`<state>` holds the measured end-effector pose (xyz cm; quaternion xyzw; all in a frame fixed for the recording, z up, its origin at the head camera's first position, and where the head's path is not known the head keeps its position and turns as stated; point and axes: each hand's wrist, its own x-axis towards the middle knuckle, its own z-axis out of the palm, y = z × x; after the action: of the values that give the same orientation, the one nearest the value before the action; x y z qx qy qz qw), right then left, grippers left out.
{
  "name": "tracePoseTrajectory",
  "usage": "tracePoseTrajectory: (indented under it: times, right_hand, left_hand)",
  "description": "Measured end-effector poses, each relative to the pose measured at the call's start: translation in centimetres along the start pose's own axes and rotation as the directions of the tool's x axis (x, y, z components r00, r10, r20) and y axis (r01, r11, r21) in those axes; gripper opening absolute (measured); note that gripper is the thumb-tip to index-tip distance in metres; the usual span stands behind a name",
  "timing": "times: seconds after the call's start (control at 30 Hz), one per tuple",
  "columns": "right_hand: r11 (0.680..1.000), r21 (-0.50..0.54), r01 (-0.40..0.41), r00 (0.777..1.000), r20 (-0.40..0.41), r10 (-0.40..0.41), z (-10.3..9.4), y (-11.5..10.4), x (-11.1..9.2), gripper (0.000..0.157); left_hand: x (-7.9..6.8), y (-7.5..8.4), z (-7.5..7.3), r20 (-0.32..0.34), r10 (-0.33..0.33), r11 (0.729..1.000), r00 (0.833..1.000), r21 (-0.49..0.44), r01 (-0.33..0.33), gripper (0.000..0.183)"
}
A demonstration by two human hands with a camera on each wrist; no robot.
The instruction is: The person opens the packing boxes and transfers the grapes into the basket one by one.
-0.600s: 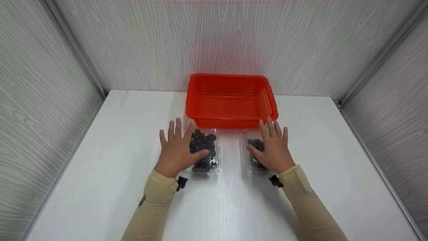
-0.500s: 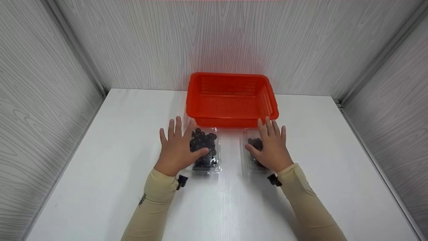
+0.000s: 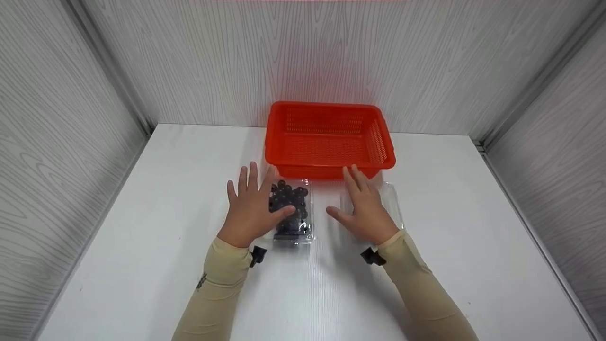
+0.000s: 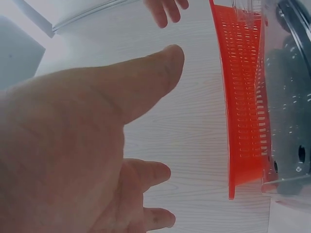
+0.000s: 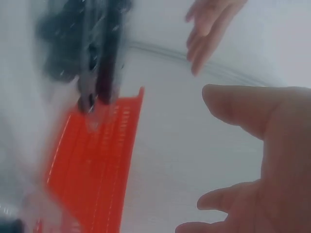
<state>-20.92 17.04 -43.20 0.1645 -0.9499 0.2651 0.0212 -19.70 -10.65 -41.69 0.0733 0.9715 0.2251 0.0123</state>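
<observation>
Clear plastic blueberry clamshell (image 3: pixel 292 213) is touched by flat, spread left hand (image 3: pixel 249 208); second clear clamshell (image 3: pixel 390 201) covered by splayed right hand (image 3: pixel 364 210), before perforated red basket (image 3: pixel 330 137).

No readable text, label, brand or number is found in any view. A small dark mark is seen on the left sleeve (image 3: pixel 202 283) near the forearm, too small and blurred to be read. Nothing is printed on the orange basket (image 3: pixel 329 163) or the clear berry box (image 3: pixel 289 208).
</observation>
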Motion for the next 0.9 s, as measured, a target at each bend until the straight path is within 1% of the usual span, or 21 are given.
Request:
tracePoseTrajectory:
  times: [0.17, 0.3, 0.43, 0.53, 0.7, 0.9]
  right_hand:
    - [0.999, -0.023, 0.043, 0.999, 0.002, -0.043, 0.3, -0.7, -0.5, 0.099]
    - [0.997, 0.015, 0.081, 0.996, 0.034, -0.081, 0.8, -1.2, -0.9, 0.096]
    - [0.993, 0.052, 0.106, 0.988, 0.111, -0.111, 1.6, -1.8, -1.3, 0.091]
    - [0.994, 0.055, 0.095, 0.979, 0.176, -0.104, 2.3, -2.3, -1.5, 0.086]
    - [0.995, 0.076, 0.060, 0.971, 0.227, -0.076, 3.3, -2.7, -1.8, 0.076]
    - [0.998, 0.067, 0.015, 0.955, 0.294, -0.034, 4.5, -2.4, -1.8, 0.062]
  left_hand:
    - [-0.1, 0.2, 0.0, 0.006, 0.021, 1.000, 1.000, 0.010, -0.021, 0.105]
    - [-0.3, 0.4, -0.1, 0.021, 0.050, 0.999, 0.999, 0.005, -0.050, 0.102]
    - [-0.5, 0.8, -0.1, 0.053, 0.089, 0.996, 0.995, 0.009, -0.090, 0.096]
    - [-0.5, 1.1, 0.1, 0.070, 0.122, 0.992, 0.990, 0.031, -0.124, 0.091]
    - [-0.3, 1.6, 1.1, 0.086, 0.150, 0.986, 0.985, 0.056, -0.155, 0.086]
    - [0.2, 1.6, 3.3, 0.118, 0.185, 0.979, 0.976, 0.061, -0.193, 0.093]
